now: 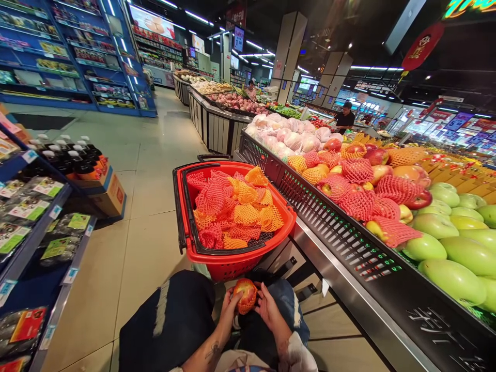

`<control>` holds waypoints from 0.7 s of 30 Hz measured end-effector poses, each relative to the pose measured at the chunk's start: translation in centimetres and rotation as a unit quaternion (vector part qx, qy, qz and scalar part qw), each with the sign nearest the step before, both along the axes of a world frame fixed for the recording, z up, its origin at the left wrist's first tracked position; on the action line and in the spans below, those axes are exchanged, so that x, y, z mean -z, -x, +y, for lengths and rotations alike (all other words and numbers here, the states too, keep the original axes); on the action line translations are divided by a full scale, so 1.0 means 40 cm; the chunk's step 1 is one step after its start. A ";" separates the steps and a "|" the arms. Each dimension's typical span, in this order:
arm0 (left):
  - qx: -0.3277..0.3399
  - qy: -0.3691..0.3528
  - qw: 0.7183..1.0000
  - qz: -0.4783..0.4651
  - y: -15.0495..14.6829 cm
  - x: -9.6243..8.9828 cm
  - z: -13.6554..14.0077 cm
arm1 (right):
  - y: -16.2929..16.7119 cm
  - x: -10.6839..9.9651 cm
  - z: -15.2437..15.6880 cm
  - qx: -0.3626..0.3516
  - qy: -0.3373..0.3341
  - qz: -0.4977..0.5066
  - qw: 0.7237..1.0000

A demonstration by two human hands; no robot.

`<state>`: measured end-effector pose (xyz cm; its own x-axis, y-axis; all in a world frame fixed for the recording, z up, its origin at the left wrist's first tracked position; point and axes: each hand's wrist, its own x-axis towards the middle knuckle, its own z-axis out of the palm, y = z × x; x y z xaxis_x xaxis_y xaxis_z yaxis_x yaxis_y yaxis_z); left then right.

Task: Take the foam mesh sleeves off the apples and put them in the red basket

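Note:
A red and yellow apple [248, 291] sits low in front of me, between my knees, partly wrapped in an orange foam net [245, 309]. My left hand [229, 309] grips it from the left, thumb over the front. At its right side, the bent fingers of my right hand [268, 306] hold the netted edge; the fingertips are partly hidden. Just beyond my knees stands a red shopping basket [236, 257] with a black rim and handles. It is heaped with loose pink and orange foam nets [245, 214].
On my right, a black-edged fruit stand [333, 232] carries netted apples [358, 170], wrapped pale fruit [296, 135] and green mangoes [451, 279]. Shelves [50, 248] and a carton of bottles [104, 194] line the left. A person in black [344, 120] stands behind the stand.

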<state>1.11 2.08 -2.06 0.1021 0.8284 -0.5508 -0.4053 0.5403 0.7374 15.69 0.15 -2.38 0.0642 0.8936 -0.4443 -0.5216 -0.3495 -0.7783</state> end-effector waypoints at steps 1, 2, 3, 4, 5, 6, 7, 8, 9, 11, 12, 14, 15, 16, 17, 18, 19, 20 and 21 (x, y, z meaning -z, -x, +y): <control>-0.005 0.007 1.000 0.009 0.001 0.005 0.002 | -0.003 -0.007 -0.002 -0.010 -0.009 -0.001 1.000; -0.009 0.014 1.000 0.015 0.001 0.010 0.004 | -0.005 -0.014 -0.005 -0.018 -0.020 -0.004 1.000; -0.011 0.019 1.000 0.021 0.001 0.016 0.005 | -0.006 -0.019 -0.009 -0.024 -0.034 -0.009 0.999; -0.014 0.022 0.999 0.031 0.001 0.022 0.007 | -0.004 -0.024 -0.013 -0.032 -0.048 -0.019 0.998; -0.016 0.025 0.999 0.045 0.001 0.028 0.008 | 0.000 -0.028 -0.017 -0.044 -0.061 -0.037 0.996; -0.018 0.027 0.998 0.060 0.000 0.033 0.009 | 0.005 -0.030 -0.021 -0.059 -0.075 -0.060 0.994; -0.019 0.031 0.997 0.075 0.000 0.037 0.010 | 0.011 -0.030 -0.025 -0.076 -0.089 -0.085 0.989; -0.017 0.034 0.995 0.087 0.000 0.040 0.010 | 0.018 -0.029 -0.028 -0.095 -0.102 -0.108 0.984; -0.015 0.037 0.995 0.095 0.000 0.042 0.011 | 0.024 -0.027 -0.030 -0.111 -0.115 -0.129 0.979; -0.009 0.042 0.994 0.103 0.001 0.040 0.010 | 0.033 -0.021 -0.032 -0.121 -0.135 -0.161 0.970; -0.005 0.041 0.993 0.107 0.001 0.037 0.009 | 0.035 -0.018 -0.032 -0.116 -0.140 -0.178 0.967; 0.006 0.032 0.993 0.117 0.002 0.028 0.006 | 0.037 -0.012 -0.030 -0.100 -0.141 -0.223 0.959; 0.012 0.025 0.992 0.121 0.002 0.023 0.005 | 0.037 -0.010 -0.029 -0.091 -0.140 -0.243 0.955; 0.019 0.019 0.992 0.126 0.001 0.019 0.003 | 0.037 -0.008 -0.029 -0.083 -0.138 -0.260 0.952; 0.025 0.015 0.991 0.129 0.001 0.015 0.002 | 0.037 -0.008 -0.028 -0.077 -0.137 -0.273 0.949; 0.032 0.013 0.990 0.134 -0.001 0.013 0.001 | 0.037 -0.009 -0.028 -0.071 -0.136 -0.281 0.947; 0.039 0.013 0.990 0.138 -0.002 0.012 0.000 | 0.037 -0.009 -0.028 -0.063 -0.135 -0.281 0.948; 0.045 0.013 0.989 0.141 -0.004 0.012 0.000 | 0.037 -0.011 -0.027 -0.052 -0.131 -0.276 0.951; 0.050 0.012 0.988 0.142 -0.006 0.013 0.001 | 0.038 -0.012 -0.025 -0.041 -0.125 -0.266 0.955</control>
<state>1.36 2.11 -2.58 0.0204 0.8088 -0.5877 -0.1269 0.5852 0.8009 14.17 -0.85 -1.91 0.1473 0.9791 -0.1404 -0.0088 -0.1406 -0.9900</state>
